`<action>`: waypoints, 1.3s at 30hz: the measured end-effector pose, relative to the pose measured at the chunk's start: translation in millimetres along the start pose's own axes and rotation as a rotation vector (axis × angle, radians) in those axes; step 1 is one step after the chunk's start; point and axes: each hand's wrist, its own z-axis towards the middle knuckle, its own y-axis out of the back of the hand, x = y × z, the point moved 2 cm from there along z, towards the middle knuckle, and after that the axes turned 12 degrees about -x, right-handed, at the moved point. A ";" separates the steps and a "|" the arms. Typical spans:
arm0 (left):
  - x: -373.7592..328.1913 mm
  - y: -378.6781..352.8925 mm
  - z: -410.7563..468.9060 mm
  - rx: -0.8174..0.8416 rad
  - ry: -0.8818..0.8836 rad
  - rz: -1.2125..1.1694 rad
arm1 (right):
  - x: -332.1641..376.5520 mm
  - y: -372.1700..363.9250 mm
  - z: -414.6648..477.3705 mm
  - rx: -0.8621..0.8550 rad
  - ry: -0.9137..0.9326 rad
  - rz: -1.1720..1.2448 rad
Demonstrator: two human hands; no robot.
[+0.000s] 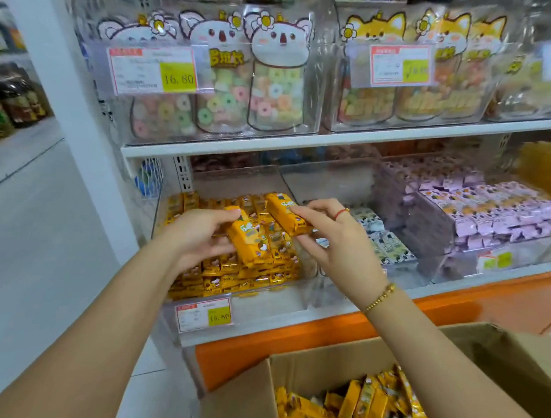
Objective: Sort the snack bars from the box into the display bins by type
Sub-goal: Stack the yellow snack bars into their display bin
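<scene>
White shelf unit (pixel 340 140), two tiers in view: clear tubs of ring sweets above, a row of display bins below. Nearest the camera, open cardboard box (pixel 241 399) holding loose snack bars (pixel 366 413), mostly yellow wrappers with a few paler ones mixed in.

Lower tier, left to right:
- yellow bin (pixel 269 300), bars stacked in rows up to its front wall
- middle bin (pixel 408 273), white-and-blue bars, low in stock
- pink bin (pixel 530 248), packed high

Left hand (pixel 195 235) over the yellow bin, fingers and thumb curled round one yellow bar (pixel 248 239). Bar tilted, lower end down at the stacked rows; contact not clear. Right hand (pixel 337 244) just beside it, over the divide between yellow and middle bins, thumb and fingertips pinching a second yellow bar (pixel 287 213) by its near end, raised above the stack. Price tag (pixel 203 314) clipped to the yellow bin's front. Gold bead bracelet (pixel 381 296) at the right wrist, red band (pixel 342 213) on one finger.

Step in hand, by judgement: placing. Two matching bars at the matching bin, neither yet let go. Well short of finished, with plenty left in the box.

Next move calls for:
- laying each bar flat in line with the existing rows
- easing the grip only once seated
- then returning to the box and checking wrapper colour before picking, paler ones likely bound for the middle bin

Risk: a tilted bar sliding off the stack.
</scene>
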 end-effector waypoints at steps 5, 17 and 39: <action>8.1 12.6 46.3 -0.293 -0.260 0.787 | -9.5 -9.9 -9.3 -0.019 0.276 -0.219; 29.6 -62.2 61.8 0.155 -0.740 1.362 | -10.5 -31.0 -4.6 0.205 0.408 -0.554; 18.3 2.1 12.2 0.108 -0.706 1.316 | 7.2 -68.2 37.2 0.859 0.423 -0.924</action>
